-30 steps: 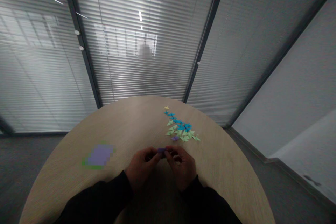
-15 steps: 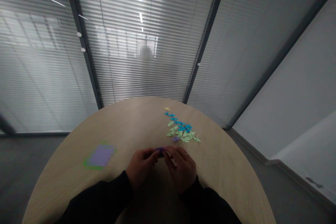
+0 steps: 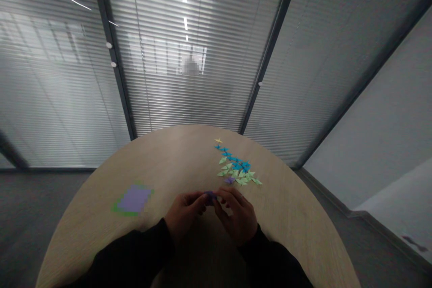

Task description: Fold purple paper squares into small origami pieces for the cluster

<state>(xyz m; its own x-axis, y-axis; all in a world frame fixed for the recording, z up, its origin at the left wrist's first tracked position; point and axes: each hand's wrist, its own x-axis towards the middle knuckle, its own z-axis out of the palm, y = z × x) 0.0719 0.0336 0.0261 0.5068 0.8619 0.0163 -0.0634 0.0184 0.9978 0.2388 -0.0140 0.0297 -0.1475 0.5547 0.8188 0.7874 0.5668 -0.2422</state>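
Note:
Between my two hands is a small folded piece of purple paper [image 3: 209,196], held up over the near middle of the table. My left hand [image 3: 186,214] pinches its left side between thumb and fingers. On its right side the fingertips of my right hand [image 3: 238,214] are closed on the paper. My fingers cover much of it, so its exact shape cannot be made out. Just beyond my right hand lies a purple folded paper piece [image 3: 229,180], beside several pale green folded paper pieces [image 3: 241,175].
Several blue folded paper pieces [image 3: 236,161] trail toward the far edge, ending at a yellow one [image 3: 218,141]. At left lies a blurred purple square [image 3: 135,198] with green edging. The round wooden table [image 3: 175,153] stands before blinds [image 3: 189,99] and a white wall [image 3: 398,121].
The whole view has shifted slightly, so the table and papers sit a little further right. Both hands still grip the purple paper, with the fingers moved only slightly.

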